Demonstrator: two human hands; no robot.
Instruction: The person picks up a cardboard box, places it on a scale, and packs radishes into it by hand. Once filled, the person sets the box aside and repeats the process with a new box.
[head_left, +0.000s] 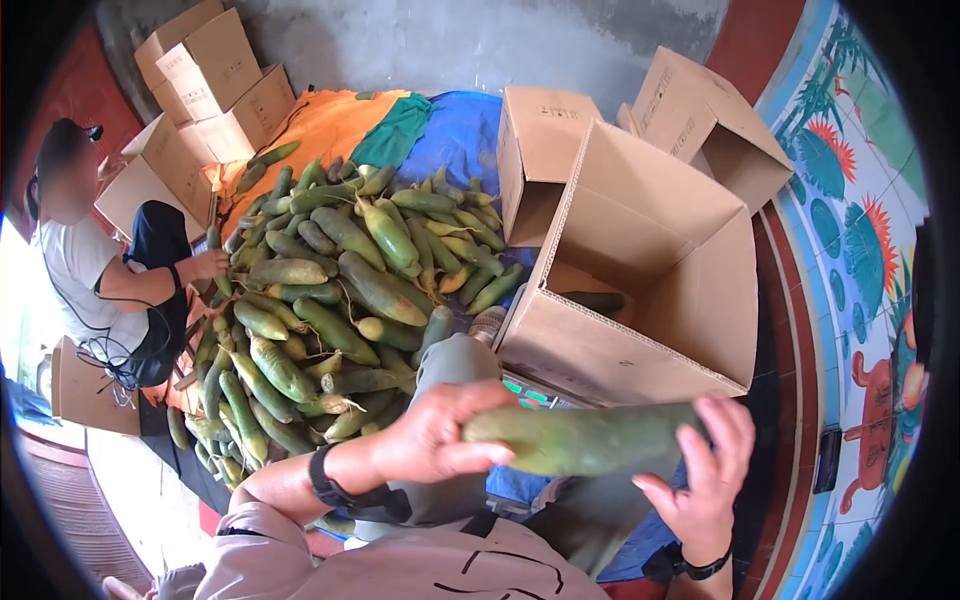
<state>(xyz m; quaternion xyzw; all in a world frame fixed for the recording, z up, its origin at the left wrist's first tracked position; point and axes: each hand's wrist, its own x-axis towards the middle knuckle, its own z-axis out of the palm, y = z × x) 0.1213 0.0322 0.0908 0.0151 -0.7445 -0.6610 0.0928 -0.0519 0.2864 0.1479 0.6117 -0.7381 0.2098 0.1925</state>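
Observation:
A long green radish [590,440] lies sideways in front of my lap, held between both hands. My left hand [445,430] is closed round its narrower left end, thumb along the lower side. My right hand [705,480] grips the right end, fingers over the top and thumb below. Just beyond stands an open cardboard box [640,340], with another green radish [595,301] visible inside. To the left spreads a big heap of green radishes [340,270], some with thin root tails.
A device with a green display [527,392] shows at the box's near edge. More cardboard boxes [545,135] stand behind and at the back left [215,75]. Another person [95,270] sits left of the heap, a hand on a radish. A painted tiled wall [860,250] bounds the right.

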